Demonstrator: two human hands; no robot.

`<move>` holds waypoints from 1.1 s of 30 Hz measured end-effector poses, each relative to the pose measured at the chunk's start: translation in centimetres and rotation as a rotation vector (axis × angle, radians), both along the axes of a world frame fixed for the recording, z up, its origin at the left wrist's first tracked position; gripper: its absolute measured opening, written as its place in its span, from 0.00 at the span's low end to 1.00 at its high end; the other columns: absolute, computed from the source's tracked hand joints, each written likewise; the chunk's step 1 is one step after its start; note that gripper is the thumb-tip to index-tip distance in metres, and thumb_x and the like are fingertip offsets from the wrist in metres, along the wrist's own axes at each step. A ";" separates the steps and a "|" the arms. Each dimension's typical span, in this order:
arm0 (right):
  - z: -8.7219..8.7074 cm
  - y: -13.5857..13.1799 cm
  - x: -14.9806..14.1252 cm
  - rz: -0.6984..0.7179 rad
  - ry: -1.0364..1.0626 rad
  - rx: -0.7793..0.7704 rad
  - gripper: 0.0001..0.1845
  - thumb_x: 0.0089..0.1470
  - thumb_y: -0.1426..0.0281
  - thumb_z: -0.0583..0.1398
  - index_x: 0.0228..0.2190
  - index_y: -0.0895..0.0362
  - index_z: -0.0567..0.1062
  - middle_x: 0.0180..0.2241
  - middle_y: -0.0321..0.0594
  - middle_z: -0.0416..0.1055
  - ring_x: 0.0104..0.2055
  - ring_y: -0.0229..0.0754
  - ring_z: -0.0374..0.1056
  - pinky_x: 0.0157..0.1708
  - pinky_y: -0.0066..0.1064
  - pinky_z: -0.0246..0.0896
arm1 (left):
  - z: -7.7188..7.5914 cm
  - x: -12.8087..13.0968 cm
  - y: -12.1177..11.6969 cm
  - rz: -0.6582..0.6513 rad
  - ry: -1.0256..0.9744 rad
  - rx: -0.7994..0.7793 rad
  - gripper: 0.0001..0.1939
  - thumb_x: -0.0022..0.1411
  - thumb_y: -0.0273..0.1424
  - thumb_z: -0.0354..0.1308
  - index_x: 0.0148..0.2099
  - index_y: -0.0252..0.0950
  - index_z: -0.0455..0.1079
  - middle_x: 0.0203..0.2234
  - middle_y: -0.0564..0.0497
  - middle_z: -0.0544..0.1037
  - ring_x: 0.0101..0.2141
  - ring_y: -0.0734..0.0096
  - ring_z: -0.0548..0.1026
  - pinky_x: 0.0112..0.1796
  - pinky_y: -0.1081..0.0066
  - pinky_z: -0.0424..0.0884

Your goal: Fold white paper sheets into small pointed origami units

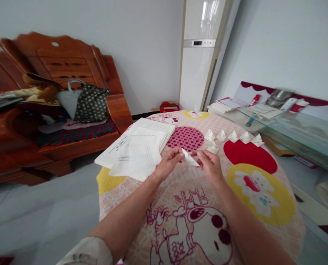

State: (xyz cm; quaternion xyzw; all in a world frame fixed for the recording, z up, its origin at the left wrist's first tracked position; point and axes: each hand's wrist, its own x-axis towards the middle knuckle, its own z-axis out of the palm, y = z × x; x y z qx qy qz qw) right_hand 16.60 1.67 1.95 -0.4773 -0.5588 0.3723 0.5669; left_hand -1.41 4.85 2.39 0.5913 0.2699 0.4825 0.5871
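A small white folded paper (190, 159), roughly triangular, is held just above the table between my two hands. My left hand (170, 160) pinches its left end between thumb and fingers. At its right tip, my right hand (209, 163) has its fingers closed on the paper's edge. Just beyond my hands lies another folded paper piece (213, 148). Behind it, a row of several pointed folded paper pieces (233, 136) runs to the right. Left of my left hand lies a stack of printed paper sheets (138, 149), its upper sheets askew.
A round table with a patterned cloth (191, 184) carries the papers. To the right stands a glass-topped table (299, 125) with booklets, a cup and a metal container. A wooden sofa (61, 70) with bags is at left; a tall white air conditioner (195, 70) stands behind.
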 end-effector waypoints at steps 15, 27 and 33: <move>1.0 -0.2 0.2 0.189 0.075 -0.085 0.16 0.53 0.57 0.64 0.36 0.57 0.82 0.18 0.34 0.70 0.17 0.34 0.61 0.16 0.26 0.52 | -0.5 -0.2 0.4 -0.170 0.122 0.112 0.19 0.65 0.47 0.59 0.38 0.34 0.68 0.25 0.53 0.71 0.23 0.78 0.70 0.26 0.76 0.68; 1.0 0.3 0.8 0.293 0.219 -0.232 0.12 0.47 0.61 0.68 0.28 0.58 0.78 0.17 0.36 0.73 0.16 0.35 0.65 0.13 0.23 0.52 | -1.2 0.4 1.5 -0.201 0.077 0.024 0.18 0.55 0.40 0.69 0.39 0.33 0.69 0.29 0.53 0.72 0.26 0.78 0.68 0.28 0.76 0.64; 0.5 0.8 1.1 0.296 0.311 -0.233 0.15 0.45 0.59 0.69 0.26 0.58 0.77 0.19 0.38 0.74 0.19 0.38 0.69 0.17 0.25 0.61 | -1.2 1.1 1.3 -0.212 0.058 -0.021 0.21 0.49 0.37 0.73 0.39 0.34 0.68 0.31 0.52 0.74 0.29 0.77 0.70 0.30 0.75 0.63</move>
